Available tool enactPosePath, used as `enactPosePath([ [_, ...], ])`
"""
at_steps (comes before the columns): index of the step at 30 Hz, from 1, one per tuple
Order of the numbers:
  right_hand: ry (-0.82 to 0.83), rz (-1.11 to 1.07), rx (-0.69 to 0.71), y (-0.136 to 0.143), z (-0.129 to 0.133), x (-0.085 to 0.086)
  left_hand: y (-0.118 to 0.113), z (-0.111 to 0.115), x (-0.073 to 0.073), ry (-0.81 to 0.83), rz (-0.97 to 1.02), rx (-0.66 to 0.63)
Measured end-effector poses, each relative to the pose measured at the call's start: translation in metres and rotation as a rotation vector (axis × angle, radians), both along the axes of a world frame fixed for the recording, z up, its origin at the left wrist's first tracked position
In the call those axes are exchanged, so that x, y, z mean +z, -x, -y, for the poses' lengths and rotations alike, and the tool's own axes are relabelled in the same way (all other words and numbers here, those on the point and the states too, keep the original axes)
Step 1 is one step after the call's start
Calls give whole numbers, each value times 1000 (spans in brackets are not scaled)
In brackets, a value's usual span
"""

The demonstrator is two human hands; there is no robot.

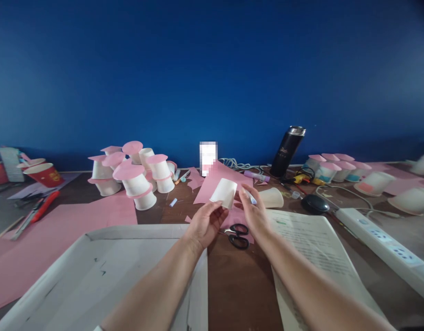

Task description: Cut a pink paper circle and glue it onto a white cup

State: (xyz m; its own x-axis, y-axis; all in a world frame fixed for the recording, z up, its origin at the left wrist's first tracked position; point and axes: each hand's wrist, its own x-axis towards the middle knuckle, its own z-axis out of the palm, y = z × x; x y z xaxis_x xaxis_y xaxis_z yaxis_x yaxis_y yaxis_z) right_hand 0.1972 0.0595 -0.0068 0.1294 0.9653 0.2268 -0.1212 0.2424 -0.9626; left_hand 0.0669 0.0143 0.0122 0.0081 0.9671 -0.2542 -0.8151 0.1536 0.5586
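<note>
Paper cup (226, 191): white, tilted, in the left hand (208, 224).
Left fingers: narrow, pinching the cup's near end.
Right hand (255, 212): fingers curled round a small white-and-blue stick (252, 200), near the cup.
Scissors (239, 241): black-handled, on the table (235, 289) below the fingers.
Second cup (274, 198): on its side, just right of the right fingers.
Pink sheet (228, 173): beyond the fingers.
Cup stacks (135, 186): pink-topped, well left of the fingers.
Flask (285, 151): black, beyond and right.

My right hand (255, 212) hides most of a small white-and-blue stick (253, 201). Right of it, a long white plastic power strip (387, 246) runs out of view; closer to me, a pale paper sheet (322, 246) bears print too small to read. Beyond my left hand (207, 223), a white upright rectangle (208, 155) is pixelated.
</note>
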Motion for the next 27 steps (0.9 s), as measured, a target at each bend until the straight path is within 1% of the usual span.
enactPosePath([
  [2,-153,97,-85,-2,5,5,1,-3,1,51,19,60],
  [4,-289,210,-128,-2,13,13,2,-5,2,71,37,97],
  [7,-441,390,-112,-2,27,25,3,-7,1,63,50,134],
  [10,-572,523,-80,-1,33,29,3,-9,-2,69,55,176],
  [13,-604,567,-67,-1,32,29,2,-11,-4,70,46,187],
  [18,-603,612,-98,-1,30,28,1,-11,-5,32,16,164],
  [27,-617,636,-71,0,32,28,1,-9,-6,-22,-11,150],
])
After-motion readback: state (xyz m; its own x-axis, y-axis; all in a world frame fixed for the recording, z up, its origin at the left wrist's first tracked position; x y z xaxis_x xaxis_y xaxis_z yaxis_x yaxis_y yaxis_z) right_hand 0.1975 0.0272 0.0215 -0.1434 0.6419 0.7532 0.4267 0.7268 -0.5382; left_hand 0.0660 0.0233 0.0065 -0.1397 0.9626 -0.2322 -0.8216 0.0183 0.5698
